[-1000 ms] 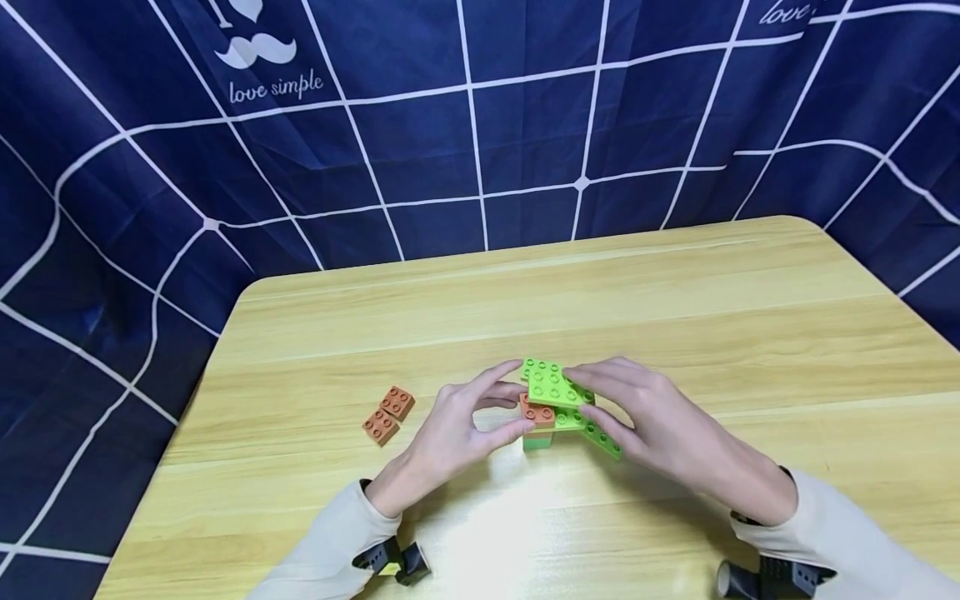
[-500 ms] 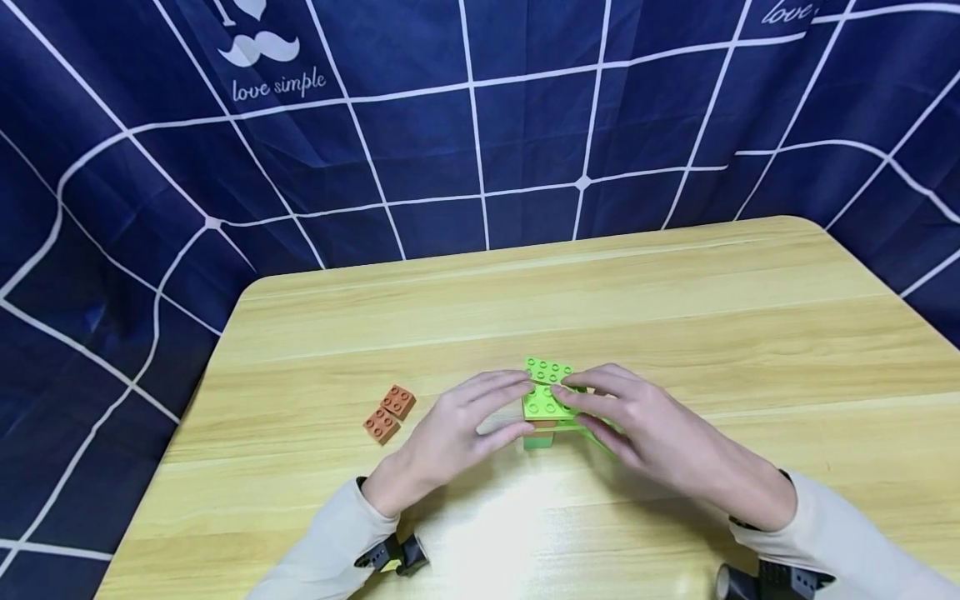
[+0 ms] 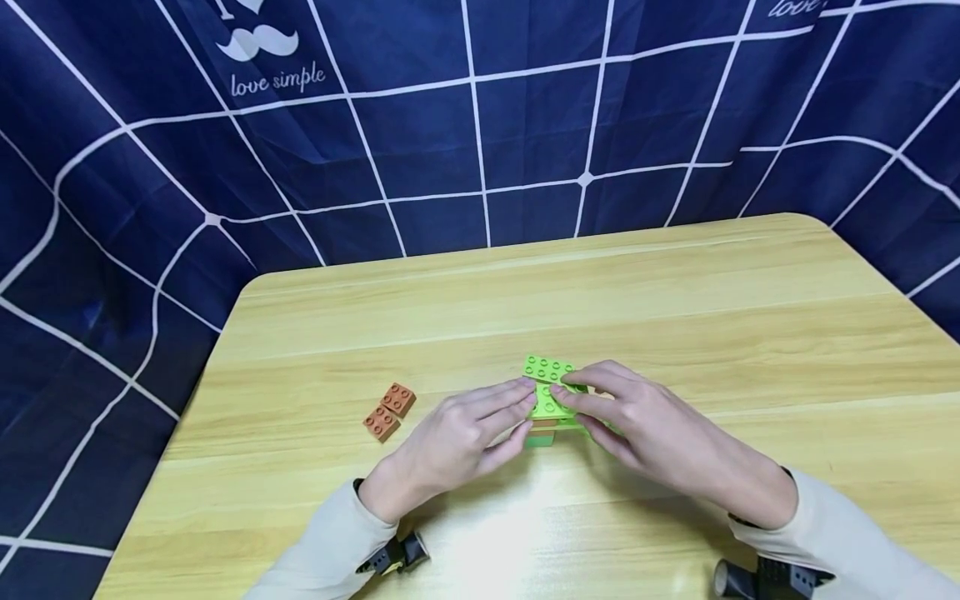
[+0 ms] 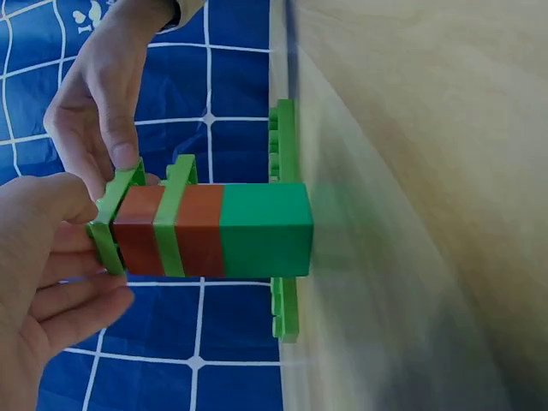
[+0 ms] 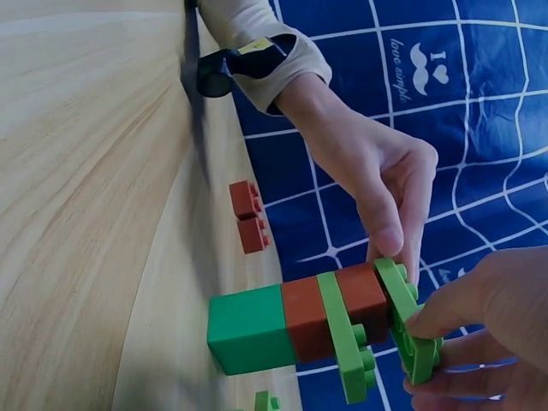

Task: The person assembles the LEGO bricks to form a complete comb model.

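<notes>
A block stack stands on the table: a dark green brick (image 4: 265, 229) at the bottom, then an orange-brown brick (image 4: 199, 229), a light green plate (image 5: 344, 338) and another orange-brown brick (image 4: 137, 227). On top lies a light green studded plate (image 3: 550, 407), a little tilted against the brick below. My left hand (image 3: 457, 433) grips its left end between thumb and fingers. From the other side my right hand (image 3: 637, 408) pinches the same plate. More light green studded plate (image 3: 546, 367) shows behind the stack; how it joins is hidden.
Two loose orange-brown bricks (image 3: 390, 412) lie on the wooden table (image 3: 315, 350) to the left of the stack. Low light green plate parts (image 4: 285, 141) stick out near the tabletop. A dark blue curtain (image 3: 420, 150) with white lines hangs behind the table.
The top plate, held raised and slanted by my right hand a second ago, has come down and left onto the upper orange-brown brick. My left fingers have moved in and closed on its left end.
</notes>
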Action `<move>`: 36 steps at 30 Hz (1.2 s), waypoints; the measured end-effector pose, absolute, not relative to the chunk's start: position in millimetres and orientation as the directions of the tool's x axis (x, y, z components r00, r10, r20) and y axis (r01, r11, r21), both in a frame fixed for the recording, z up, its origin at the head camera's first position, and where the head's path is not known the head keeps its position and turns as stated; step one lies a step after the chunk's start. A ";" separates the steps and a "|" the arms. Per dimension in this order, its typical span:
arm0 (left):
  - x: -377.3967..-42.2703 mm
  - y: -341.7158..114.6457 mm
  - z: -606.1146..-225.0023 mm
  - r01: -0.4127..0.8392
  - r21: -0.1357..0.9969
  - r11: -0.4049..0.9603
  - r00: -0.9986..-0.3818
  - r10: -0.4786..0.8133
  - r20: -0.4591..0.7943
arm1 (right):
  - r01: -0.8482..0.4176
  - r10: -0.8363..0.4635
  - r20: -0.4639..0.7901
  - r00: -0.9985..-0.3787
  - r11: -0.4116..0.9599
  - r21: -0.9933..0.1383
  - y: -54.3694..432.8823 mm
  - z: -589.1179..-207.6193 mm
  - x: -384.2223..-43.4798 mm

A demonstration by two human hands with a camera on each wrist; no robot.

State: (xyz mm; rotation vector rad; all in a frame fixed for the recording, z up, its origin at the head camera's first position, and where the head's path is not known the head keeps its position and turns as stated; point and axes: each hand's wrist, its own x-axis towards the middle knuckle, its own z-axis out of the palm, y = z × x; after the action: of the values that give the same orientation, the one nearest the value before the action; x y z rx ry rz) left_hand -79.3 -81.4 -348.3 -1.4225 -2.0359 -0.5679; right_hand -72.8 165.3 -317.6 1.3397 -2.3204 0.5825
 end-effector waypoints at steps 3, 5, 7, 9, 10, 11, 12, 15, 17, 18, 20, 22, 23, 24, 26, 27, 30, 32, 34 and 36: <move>-76.4 -79.0 -348.6 0.939 0.013 0.344 -0.263 0.692 0.672 | -0.876 -0.716 0.522 -0.464 0.458 -0.149 166.2 -317.8 -70.7; -74.6 -77.7 -349.1 0.937 0.012 0.349 -0.265 0.690 0.674 | -0.877 -0.718 0.522 -0.461 0.460 -0.142 166.8 -317.7 -69.5; -72.9 -76.4 -349.5 0.934 0.003 0.357 -0.266 0.688 0.675 | -0.879 -0.719 0.526 -0.454 0.458 -0.133 167.0 -317.5 -68.6; -71.5 -75.1 -350.0 0.931 -0.008 0.364 -0.263 0.687 0.677 | -0.884 -0.719 0.535 -0.443 0.450 -0.127 167.0 -317.4 -68.1; -70.9 -74.6 -350.2 0.929 -0.010 0.369 -0.265 0.685 0.678 | -0.887 -0.720 0.539 -0.438 0.445 -0.127 166.9 -317.2 -68.2; -70.4 -74.1 -350.4 0.928 -0.011 0.374 -0.267 0.683 0.680 | -0.889 -0.719 0.543 -0.434 0.439 -0.129 166.6 -317.1 -68.5; -69.9 -73.6 -350.6 0.926 -0.012 0.378 -0.269 0.680 0.682 | -0.892 -0.719 0.547 -0.429 0.433 -0.130 166.5 -317.0 -68.9; -68.9 -72.9 -351.1 0.924 -0.003 0.383 -0.277 0.674 0.685 | -0.901 -0.722 0.556 -0.411 0.414 -0.129 166.6 -316.8 -70.3; -68.7 -73.0 -351.7 0.923 0.000 0.384 -0.279 0.672 0.686 | -0.908 -0.728 0.558 -0.399 0.401 -0.125 166.7 -316.9 -71.6; -68.7 -73.4 -352.0 0.924 -0.001 0.383 -0.279 0.673 0.686 | -0.910 -0.731 0.557 -0.393 0.396 -0.123 166.7 -317.2 -72.2; -69.3 -74.4 -352.9 0.925 0.008 0.380 -0.282 0.672 0.684 | -0.914 -0.739 0.552 -0.387 0.387 -0.122 166.4 -318.0 -73.9; -70.2 -75.7 -353.7 0.925 0.027 0.379 -0.294 0.668 0.684 | -0.915 -0.744 0.543 -0.388 0.383 -0.129 166.0 -319.4 -75.8; -70.4 -76.2 -354.1 0.925 0.038 0.378 -0.301 0.666 0.683 | -0.914 -0.746 0.540 -0.391 0.384 -0.132 165.8 -320.4 -76.5; -70.6 -76.5 -354.6 0.925 0.048 0.378 -0.307 0.664 0.681 | -0.913 -0.747 0.536 -0.394 0.384 -0.135 165.8 -321.5 -77.0; -70.7 -77.0 -354.0 0.922 0.073 0.381 -0.327 0.660 0.677 | -0.914 -0.748 0.536 -0.392 0.382 -0.135 165.4 -322.8 -78.5; -70.6 -76.8 -353.8 0.920 0.085 0.383 -0.336 0.657 0.675 | -0.915 -0.748 0.537 -0.390 0.381 -0.134 165.3 -323.5 -79.0; -69.1 -76.3 -353.8 0.913 0.111 0.392 -0.361 0.649 0.669 | -0.918 -0.750 0.540 -0.382 0.376 -0.127 165.0 -325.2 -80.0; -68.6 -77.1 -353.7 0.908 0.140 0.394 -0.381 0.642 0.666 | -0.918 -0.750 0.540 -0.381 0.375 -0.126 164.6 -325.9 -80.3; -68.9 -79.4 -352.8 0.901 0.176 0.396 -0.408 0.640 0.651 | -0.920 -0.751 0.540 -0.380 0.370 -0.131 164.2 -326.4 -80.4; -70.0 -83.4 -350.5 0.889 0.228 0.398 -0.446 0.634 0.632 | -0.918 -0.749 0.541 -0.383 0.371 -0.138 163.8 -326.8 -80.3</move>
State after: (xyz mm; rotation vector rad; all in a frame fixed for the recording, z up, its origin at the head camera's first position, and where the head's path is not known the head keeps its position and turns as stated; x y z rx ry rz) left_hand -70.0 -83.4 -350.5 -1.3025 -2.2115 -0.7624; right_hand -80.3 163.8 -326.8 1.4506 -2.2485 0.5978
